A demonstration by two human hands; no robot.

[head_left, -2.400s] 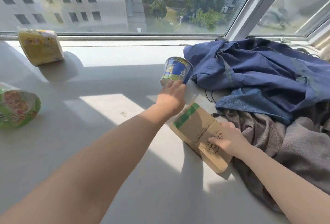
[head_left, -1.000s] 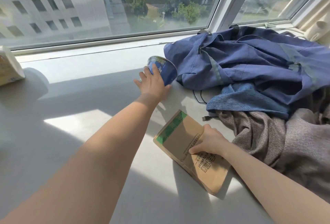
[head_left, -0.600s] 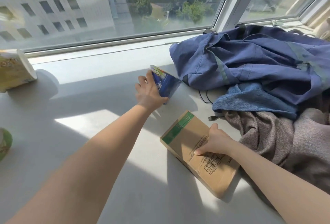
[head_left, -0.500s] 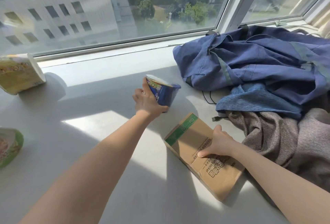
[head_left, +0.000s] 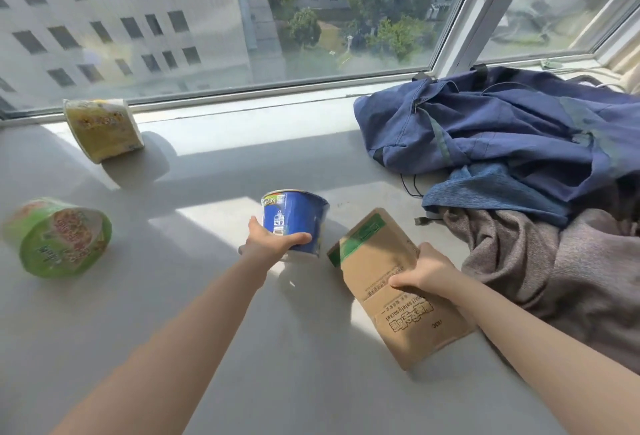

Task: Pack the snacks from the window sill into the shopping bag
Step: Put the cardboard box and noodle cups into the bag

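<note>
- The near stretch of the window sill (head_left: 284,375) is flat and smooth, and both forearms reach over it.
- The right hand (head_left: 427,275) holds the brown paper bag (head_left: 388,299), which I take to be the shopping bag. The fingers curl over its right edge and the thumb lies on its face. The bag lies nearly flat, its green-taped end pointing away. Thin paper will likely buckle or tear, so the mouth needs spreading before anything goes in.
- The left hand (head_left: 273,244) grips the blue cup (head_left: 294,218) low on its wall, thumb on one side and fingers wrapped round the front. The cup stands upright just left of the bag. I cannot tell whether it is touching the sill.
- The cup looks light and stiff with a glossy, probably slick wrapper and a thin lid. A grip around the wall seems safer than one on the top.
- The path from cup to bag is short and open.
- On the right, a grey cloth (head_left: 571,271) touches the bag's far side, leaving little room there.
- On the left, well apart, a green bowl (head_left: 59,237) lies on its side and may roll.
- Farther back, a yellow bowl (head_left: 102,129) leans near the window frame (head_left: 242,93).
- A blue garment (head_left: 502,129) is heaped in the far right corner, with a dark cable (head_left: 410,188) at its edge that could snag.
</note>
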